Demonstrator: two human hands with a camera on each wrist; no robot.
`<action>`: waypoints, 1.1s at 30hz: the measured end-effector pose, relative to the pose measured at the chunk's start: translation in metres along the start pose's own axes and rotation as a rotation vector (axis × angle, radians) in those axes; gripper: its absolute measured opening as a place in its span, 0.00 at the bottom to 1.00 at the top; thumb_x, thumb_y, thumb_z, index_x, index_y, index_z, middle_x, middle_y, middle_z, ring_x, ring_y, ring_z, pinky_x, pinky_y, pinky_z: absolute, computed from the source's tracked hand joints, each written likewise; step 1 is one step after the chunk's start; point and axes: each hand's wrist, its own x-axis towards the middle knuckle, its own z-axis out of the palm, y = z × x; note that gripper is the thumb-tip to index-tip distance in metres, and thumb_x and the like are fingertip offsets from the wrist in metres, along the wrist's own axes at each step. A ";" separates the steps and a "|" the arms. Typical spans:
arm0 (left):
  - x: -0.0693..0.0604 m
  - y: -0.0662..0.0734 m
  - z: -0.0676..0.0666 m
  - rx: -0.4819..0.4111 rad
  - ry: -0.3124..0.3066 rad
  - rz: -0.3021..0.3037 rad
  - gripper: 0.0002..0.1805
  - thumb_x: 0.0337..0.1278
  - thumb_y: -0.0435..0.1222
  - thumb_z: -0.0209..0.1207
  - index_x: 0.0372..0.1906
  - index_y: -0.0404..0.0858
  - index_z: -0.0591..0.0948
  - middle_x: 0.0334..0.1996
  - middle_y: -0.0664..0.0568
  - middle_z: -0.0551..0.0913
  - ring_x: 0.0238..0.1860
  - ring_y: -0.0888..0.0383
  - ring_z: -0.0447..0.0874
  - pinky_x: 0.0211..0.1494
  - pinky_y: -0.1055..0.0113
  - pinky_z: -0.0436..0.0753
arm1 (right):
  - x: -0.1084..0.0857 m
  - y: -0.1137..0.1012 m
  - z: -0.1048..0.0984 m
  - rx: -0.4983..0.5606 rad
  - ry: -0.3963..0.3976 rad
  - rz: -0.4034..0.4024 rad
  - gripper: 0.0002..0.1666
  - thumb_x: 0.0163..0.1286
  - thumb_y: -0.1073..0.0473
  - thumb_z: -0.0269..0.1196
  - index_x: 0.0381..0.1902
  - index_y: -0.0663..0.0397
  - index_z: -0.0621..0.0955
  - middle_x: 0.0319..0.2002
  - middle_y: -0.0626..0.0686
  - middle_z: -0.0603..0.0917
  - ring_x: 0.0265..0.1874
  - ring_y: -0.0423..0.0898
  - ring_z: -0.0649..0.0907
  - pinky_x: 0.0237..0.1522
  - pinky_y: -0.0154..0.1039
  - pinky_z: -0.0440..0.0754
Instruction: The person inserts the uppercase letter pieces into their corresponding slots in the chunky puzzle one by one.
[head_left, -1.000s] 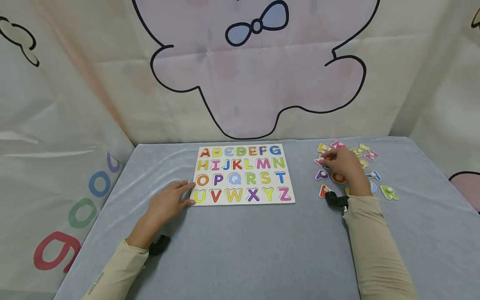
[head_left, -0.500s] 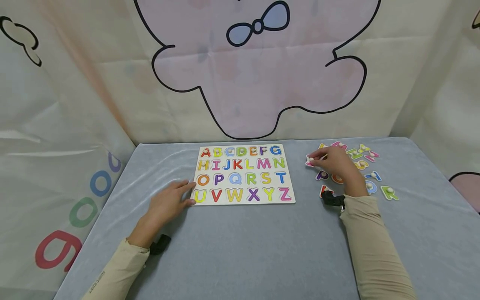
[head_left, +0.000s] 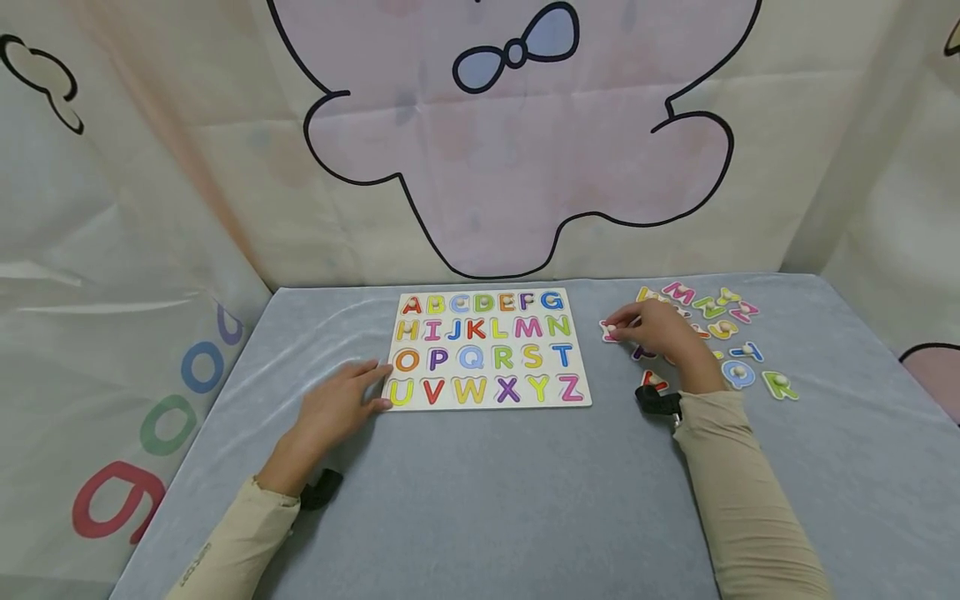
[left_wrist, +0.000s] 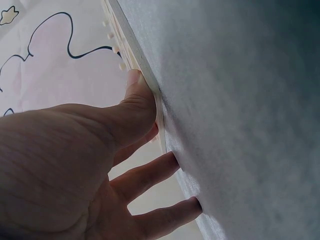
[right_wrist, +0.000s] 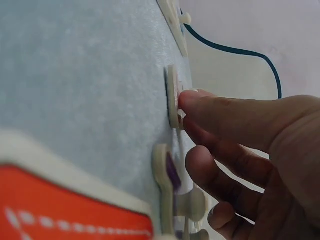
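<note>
The white alphabet board (head_left: 491, 408), with rows of coloured letters, lies left of the table's middle. My left hand (head_left: 336, 408) rests at its left edge. In the left wrist view my thumb touches the board's edge (left_wrist: 145, 62), and the other fingers (left_wrist: 150, 175) stretch out onto the cloth. My right hand (head_left: 663, 332) pinches a pink letter puzzle piece (head_left: 607, 332) between thumb and index finger. The right wrist view shows that piece (right_wrist: 172, 97) close to the cloth, partly hidden by the fingertips.
Several loose knobbed letters lie around and beyond my right hand, among them a pink M (head_left: 678, 292), a blue Q (head_left: 738, 374) and a green R (head_left: 781, 385). A red letter (head_left: 654, 381) sits near my wrist. Grey-blue cloth (head_left: 495, 500) covers the table; a printed curtain (head_left: 225, 167) hangs behind.
My right hand has moved left and slightly nearer with the pink letter puzzle piece, away from the other loose letters. The left hand stays at the board's edge.
</note>
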 end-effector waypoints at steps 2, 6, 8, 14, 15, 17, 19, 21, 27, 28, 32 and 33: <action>0.000 -0.001 0.000 0.002 0.002 -0.001 0.34 0.61 0.48 0.65 0.71 0.47 0.72 0.71 0.42 0.71 0.70 0.41 0.69 0.60 0.40 0.76 | 0.000 0.000 0.000 -0.006 -0.007 -0.001 0.18 0.70 0.56 0.65 0.55 0.55 0.85 0.48 0.59 0.86 0.44 0.54 0.81 0.32 0.34 0.77; 0.000 -0.002 0.002 0.004 0.010 0.000 0.34 0.61 0.48 0.65 0.71 0.48 0.72 0.71 0.42 0.72 0.70 0.42 0.70 0.60 0.40 0.77 | -0.001 0.001 0.000 -0.009 -0.001 0.009 0.18 0.69 0.54 0.66 0.54 0.55 0.85 0.49 0.60 0.86 0.47 0.55 0.81 0.34 0.34 0.78; 0.000 -0.001 0.002 0.005 0.015 0.004 0.34 0.61 0.48 0.65 0.71 0.48 0.72 0.70 0.42 0.72 0.70 0.42 0.70 0.59 0.40 0.77 | -0.001 0.001 0.000 -0.012 0.005 0.008 0.18 0.69 0.54 0.66 0.54 0.54 0.85 0.49 0.60 0.86 0.47 0.56 0.81 0.34 0.34 0.77; 0.000 0.001 0.002 -0.002 0.016 0.000 0.34 0.61 0.48 0.65 0.71 0.47 0.72 0.70 0.42 0.72 0.70 0.42 0.70 0.60 0.41 0.77 | 0.001 0.002 0.000 -0.022 0.004 0.010 0.18 0.70 0.53 0.66 0.53 0.55 0.85 0.48 0.60 0.86 0.45 0.55 0.81 0.31 0.34 0.78; 0.000 0.001 0.002 -0.001 0.016 -0.002 0.34 0.61 0.48 0.65 0.71 0.47 0.72 0.71 0.42 0.72 0.70 0.42 0.70 0.60 0.41 0.77 | 0.002 0.001 0.001 -0.025 0.006 0.013 0.18 0.70 0.53 0.66 0.53 0.55 0.85 0.48 0.60 0.86 0.45 0.54 0.81 0.31 0.34 0.77; 0.000 0.001 0.001 0.001 0.016 -0.003 0.34 0.61 0.48 0.65 0.71 0.47 0.72 0.71 0.42 0.72 0.70 0.41 0.70 0.60 0.41 0.77 | 0.002 -0.002 0.000 -0.028 0.012 0.012 0.18 0.69 0.53 0.66 0.54 0.54 0.85 0.48 0.60 0.86 0.45 0.54 0.81 0.31 0.34 0.77; 0.000 0.000 0.000 0.004 0.016 -0.006 0.34 0.61 0.48 0.65 0.71 0.47 0.72 0.71 0.42 0.72 0.70 0.41 0.70 0.60 0.41 0.77 | 0.003 -0.007 -0.001 -0.036 0.024 -0.001 0.19 0.69 0.52 0.66 0.54 0.54 0.85 0.47 0.58 0.87 0.45 0.54 0.81 0.31 0.34 0.77; -0.001 0.000 -0.001 0.005 0.019 -0.005 0.34 0.61 0.48 0.65 0.71 0.47 0.72 0.71 0.42 0.72 0.70 0.41 0.70 0.60 0.41 0.77 | 0.003 -0.014 -0.002 -0.039 0.035 -0.015 0.19 0.69 0.52 0.66 0.53 0.53 0.85 0.47 0.57 0.87 0.46 0.54 0.81 0.32 0.34 0.76; -0.002 -0.001 -0.002 0.008 0.017 -0.001 0.34 0.61 0.47 0.65 0.71 0.47 0.72 0.71 0.42 0.72 0.70 0.41 0.70 0.60 0.40 0.77 | 0.010 -0.044 0.004 -0.030 0.042 -0.091 0.16 0.69 0.53 0.66 0.51 0.52 0.86 0.45 0.54 0.88 0.45 0.53 0.80 0.38 0.38 0.74; -0.002 -0.001 -0.002 0.009 0.016 0.002 0.34 0.61 0.48 0.65 0.71 0.47 0.72 0.71 0.42 0.72 0.70 0.41 0.70 0.60 0.40 0.77 | 0.012 -0.050 0.007 -0.024 0.038 -0.102 0.15 0.68 0.53 0.66 0.50 0.52 0.87 0.44 0.54 0.88 0.44 0.52 0.80 0.39 0.38 0.74; -0.001 0.001 -0.001 0.009 0.016 0.006 0.34 0.61 0.48 0.65 0.72 0.47 0.71 0.70 0.42 0.72 0.70 0.41 0.70 0.61 0.41 0.77 | 0.023 -0.077 0.021 -0.009 0.008 -0.143 0.14 0.68 0.53 0.67 0.49 0.51 0.87 0.41 0.52 0.87 0.42 0.50 0.79 0.38 0.38 0.73; -0.001 0.001 -0.001 0.010 0.017 0.008 0.34 0.61 0.48 0.64 0.72 0.47 0.71 0.70 0.42 0.72 0.70 0.41 0.70 0.60 0.41 0.77 | 0.026 -0.085 0.025 -0.006 -0.005 -0.156 0.14 0.68 0.53 0.67 0.49 0.51 0.87 0.40 0.52 0.87 0.41 0.49 0.79 0.38 0.37 0.74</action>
